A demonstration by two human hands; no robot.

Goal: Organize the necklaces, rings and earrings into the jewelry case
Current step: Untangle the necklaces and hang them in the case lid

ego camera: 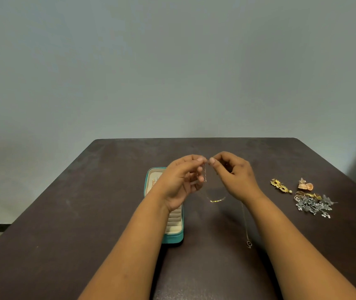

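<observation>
Now, hands: both raised above the middle of the dark brown table [86, 224], fingertips almost meeting.
Left hand [180, 182]: thumb and fingers pinch one end of a thin gold chain necklace [215, 200], just above the case.
Right hand [235, 176]: pinches the other end of the same chain, whose loop hangs down between the two hands.
Case: a teal rectangular jewelry case [172, 237] with cream lining lies open to the left, partly hidden by the left wrist; ring rolls show at its near end.
Second necklace: a fine silver chain with a small round pendant [249, 244] lies on the table beside the right forearm.
Remaining jewelry: a pile of gold, copper and silver earrings and rings [309, 198] sits well apart at the right.
</observation>
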